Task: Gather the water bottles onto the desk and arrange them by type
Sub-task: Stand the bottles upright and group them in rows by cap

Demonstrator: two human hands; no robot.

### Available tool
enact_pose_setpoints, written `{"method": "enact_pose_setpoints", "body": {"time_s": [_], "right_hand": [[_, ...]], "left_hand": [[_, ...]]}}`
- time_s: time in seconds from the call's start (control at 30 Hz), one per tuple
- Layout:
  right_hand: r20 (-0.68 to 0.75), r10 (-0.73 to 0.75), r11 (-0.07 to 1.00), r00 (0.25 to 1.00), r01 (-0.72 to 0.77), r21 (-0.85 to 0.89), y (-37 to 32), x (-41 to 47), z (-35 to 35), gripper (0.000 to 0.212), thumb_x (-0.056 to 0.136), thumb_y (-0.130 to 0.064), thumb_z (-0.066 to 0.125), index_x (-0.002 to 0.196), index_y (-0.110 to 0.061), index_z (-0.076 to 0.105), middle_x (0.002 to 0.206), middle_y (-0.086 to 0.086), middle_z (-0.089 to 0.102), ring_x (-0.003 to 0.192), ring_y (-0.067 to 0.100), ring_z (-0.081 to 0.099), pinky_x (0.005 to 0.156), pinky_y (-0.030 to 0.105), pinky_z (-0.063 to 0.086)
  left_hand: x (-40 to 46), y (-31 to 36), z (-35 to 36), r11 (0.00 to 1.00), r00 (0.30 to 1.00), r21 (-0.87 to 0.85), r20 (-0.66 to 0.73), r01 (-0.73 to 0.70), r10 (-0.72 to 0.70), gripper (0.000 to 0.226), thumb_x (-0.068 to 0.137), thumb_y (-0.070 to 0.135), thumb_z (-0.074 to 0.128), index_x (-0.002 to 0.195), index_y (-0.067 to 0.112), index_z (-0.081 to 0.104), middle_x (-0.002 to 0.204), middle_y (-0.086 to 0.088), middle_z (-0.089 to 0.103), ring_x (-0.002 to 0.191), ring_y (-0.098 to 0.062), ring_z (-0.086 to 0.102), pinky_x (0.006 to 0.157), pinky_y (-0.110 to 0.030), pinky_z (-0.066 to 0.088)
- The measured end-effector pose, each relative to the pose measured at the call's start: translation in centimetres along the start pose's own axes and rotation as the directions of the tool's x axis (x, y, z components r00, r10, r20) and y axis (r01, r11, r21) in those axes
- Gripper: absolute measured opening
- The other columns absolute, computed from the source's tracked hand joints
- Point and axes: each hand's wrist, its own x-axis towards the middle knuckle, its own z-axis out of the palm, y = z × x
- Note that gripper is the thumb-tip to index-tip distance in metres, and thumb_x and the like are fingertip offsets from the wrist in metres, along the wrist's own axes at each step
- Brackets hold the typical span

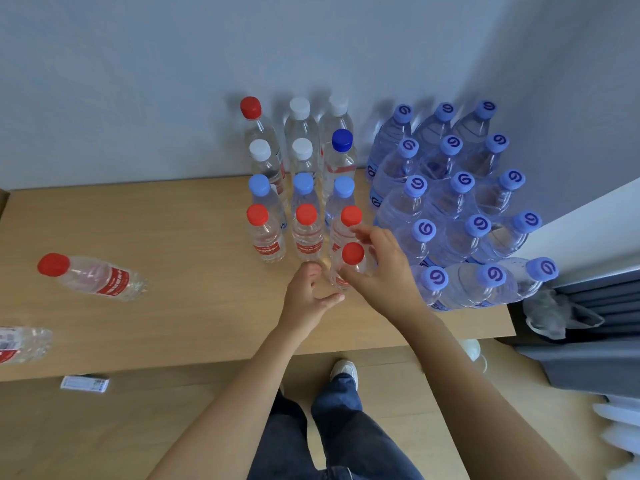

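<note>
On the wooden desk (pixel 173 220) small bottles stand in rows: white caps (pixel 302 148) at the back, light-blue caps (pixel 303 183), then red caps (pixel 306 214) in front. A block of large blue-cap bottles (pixel 462 183) fills the right end. My right hand (pixel 381 268) curls round an upright red-cap bottle (pixel 352 253) in front of the red row, thumb across its shoulder. My left hand (pixel 306 297) sits beside that bottle's lower body, fingers loosely bent and holding nothing. Another red-cap bottle (pixel 91 277) lies on its side at the left.
A second bottle (pixel 24 344) lies at the desk's left edge, partly cut off. A wall runs behind the desk. A small white box (pixel 85 383) lies on the floor below. A grey bed with a plastic bag (pixel 557 317) stands at the right.
</note>
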Motion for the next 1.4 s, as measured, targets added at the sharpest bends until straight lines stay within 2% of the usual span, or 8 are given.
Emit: {"method": "enact_pose_setpoints", "body": {"time_s": [0.2,0.37,0.5,0.7,0.93,1.1,1.2,1.4], "right_hand": [[-0.083,-0.098,0.994,0.992,0.102,0.035,-3.7,0.0,1.1,0.046,0.081,-0.014,0.076,0.122,-0.018,0.058,0.119,-0.004,0.057,0.113,0.003,0.053,0.094,0.01,0.039],[-0.004,-0.118,0.988,0.993,0.118,0.099,-7.0,0.1,5.5,0.041,0.083,-0.02,0.076,0.12,-0.02,0.059,0.118,-0.008,0.061,0.114,0.005,0.056,0.098,0.019,0.042],[0.12,-0.147,0.983,0.982,0.131,0.129,-9.4,0.0,10.2,0.042,0.084,-0.016,0.075,0.123,-0.021,0.06,0.119,-0.008,0.06,0.115,0.005,0.055,0.101,0.027,0.045],[0.277,-0.19,0.979,0.942,0.158,0.132,-12.9,-0.2,17.7,0.044,0.085,-0.019,0.075,0.126,-0.02,0.058,0.12,-0.005,0.059,0.116,0.009,0.054,0.102,0.033,0.046],[0.398,-0.188,0.982,0.898,0.157,0.108,-15.5,0.5,25.9,0.048,0.084,-0.025,0.075,0.128,-0.021,0.056,0.124,-0.007,0.057,0.114,0.005,0.052,0.098,0.024,0.043],[0.483,-0.172,0.985,0.858,0.155,0.076,-17.1,2.1,30.6,0.06,0.082,-0.02,0.076,0.136,-0.024,0.05,0.137,-0.007,0.053,0.125,0.009,0.047,0.104,0.028,0.039],[0.535,-0.169,0.985,0.828,0.166,0.055,-17.9,3.2,32.5,0.065,0.081,-0.015,0.076,0.14,-0.023,0.048,0.141,-0.007,0.05,0.127,0.009,0.045,0.102,0.023,0.034],[0.534,-0.121,0.993,0.837,0.105,0.062,-17.3,3.8,34.2,0.037,0.085,-0.019,0.075,0.119,-0.021,0.062,0.107,-0.015,0.061,0.094,0.001,0.055,0.081,0.016,0.039]], "left_hand": [[-2.5,-1.1,-4.9,0.996,0.992,-0.082,-0.124,0.021,-0.031,0.056,0.074,0.013,0.086,0.117,0.021,0.053,0.122,0.003,0.058,0.121,-0.015,0.056,0.099,-0.015,0.042],[-4.3,-1.7,-9.5,0.984,0.968,-0.176,-0.244,0.01,-0.053,0.051,0.077,0.015,0.085,0.115,0.025,0.053,0.117,0.013,0.058,0.119,-0.01,0.057,0.097,-0.011,0.042],[-5.9,-2.9,-14.1,0.981,0.934,-0.193,-0.349,0.008,-0.076,0.046,0.078,0.019,0.083,0.11,0.035,0.053,0.117,0.015,0.058,0.117,-0.008,0.057,0.096,-0.014,0.042],[-8.6,-5.9,-20.9,0.969,0.862,-0.241,-0.476,0.06,-0.171,0.045,0.079,0.016,0.082,0.116,0.024,0.057,0.121,0.006,0.062,0.119,-0.013,0.059,0.102,-0.025,0.045],[-10.7,-9.0,-27.0,0.958,0.82,-0.273,-0.527,0.083,-0.221,0.046,0.08,0.016,0.081,0.119,0.015,0.057,0.123,0.0,0.062,0.118,-0.015,0.059,0.097,-0.021,0.044],[-11.1,-10.3,-29.6,0.948,0.808,-0.305,-0.536,0.087,-0.247,0.042,0.081,0.014,0.08,0.115,0.021,0.056,0.119,0.005,0.061,0.118,-0.014,0.059,0.092,-0.015,0.044],[-11.2,-10.7,-30.8,0.948,0.819,-0.307,-0.523,0.078,-0.237,0.041,0.08,0.016,0.081,0.108,0.031,0.056,0.117,0.011,0.06,0.117,-0.011,0.059,0.091,-0.013,0.044],[-11.1,-11.0,-32.1,0.943,0.835,-0.315,-0.486,0.109,-0.259,0.043,0.079,0.013,0.082,0.111,0.027,0.056,0.119,0.008,0.06,0.119,-0.014,0.058,0.101,-0.027,0.047]]}}
